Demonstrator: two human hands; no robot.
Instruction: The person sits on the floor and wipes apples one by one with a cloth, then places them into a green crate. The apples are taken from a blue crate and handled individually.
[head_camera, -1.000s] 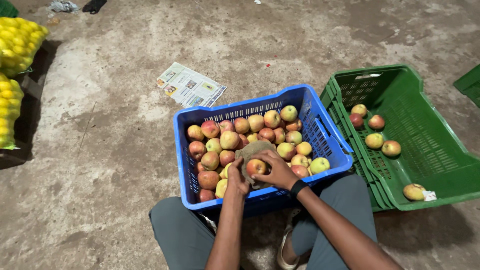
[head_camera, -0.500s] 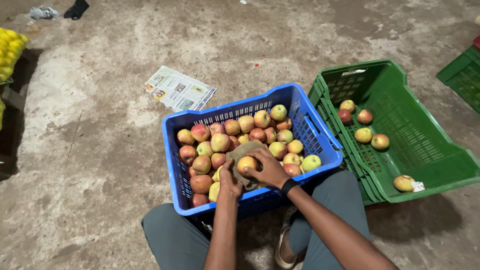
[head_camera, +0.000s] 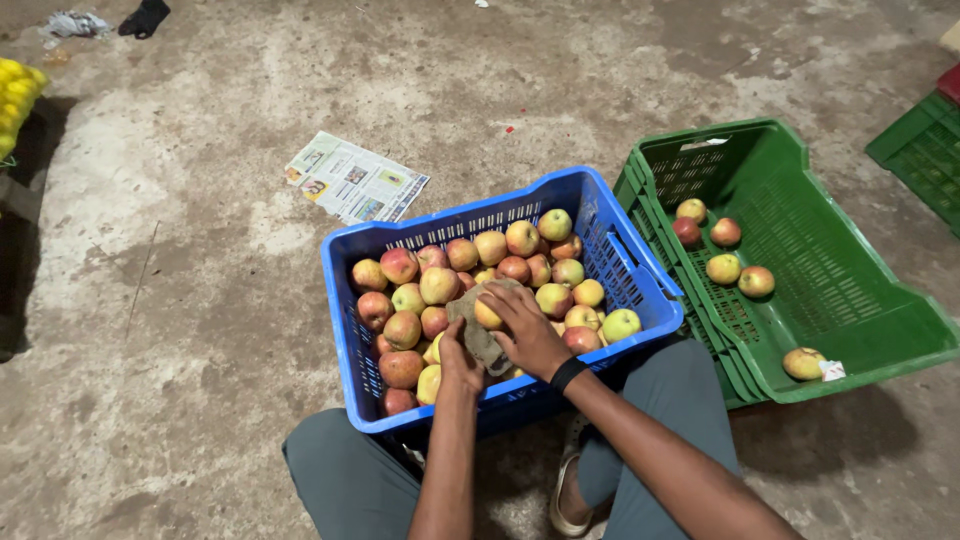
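A: What do we see?
B: Our right hand grips an apple in a cloth over the blue crate (full of apples); our left hand seems closed on the cloth.

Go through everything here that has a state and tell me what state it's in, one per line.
Blue crate: nearly full of apples.
Green crate: tilted, mostly empty, six apples inside.
Apple: gripped in the cloth, over the blue crate.
Cloth: crumpled around the apple.
Left hand: closed on the cloth.
Right hand: closed over the apple.
Newspaper: flat on the floor.
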